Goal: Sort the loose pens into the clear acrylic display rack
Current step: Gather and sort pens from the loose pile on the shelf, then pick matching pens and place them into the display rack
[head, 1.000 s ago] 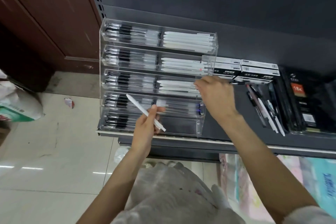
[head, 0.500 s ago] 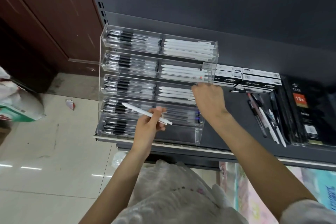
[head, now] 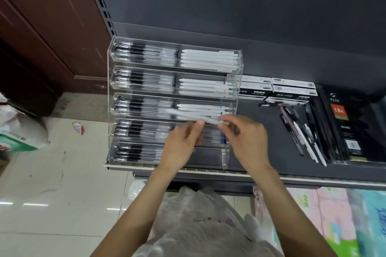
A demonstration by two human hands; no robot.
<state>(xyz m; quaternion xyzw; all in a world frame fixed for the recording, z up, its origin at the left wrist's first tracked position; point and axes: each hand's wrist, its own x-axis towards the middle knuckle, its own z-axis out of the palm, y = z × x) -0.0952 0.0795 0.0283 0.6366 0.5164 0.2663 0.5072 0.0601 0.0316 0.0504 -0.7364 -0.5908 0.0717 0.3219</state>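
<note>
While the clear acrylic display rack [head: 173, 102] is showing most tiers stocked, the left hand [head: 179, 148] and right hand [head: 244, 142] are both pinching a slim white pen [head: 188, 115] at its third tier; loose pens [head: 300, 131] are waiting far right on the shelf.

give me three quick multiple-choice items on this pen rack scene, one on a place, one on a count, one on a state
1. Where do the loose pens lie?
A. right of the rack
B. on the floor
C. atop the rack

2. How many tiers has the acrylic rack?
A. three
B. five
C. eight

3. How is the white pen held?
A. left hand only
B. lying free
C. both hands

Answers: 1 A, they lie on the dark shelf right of the rack. 2 B, five stacked rows show. 3 C, the left hand and right hand both pinch it.
</note>
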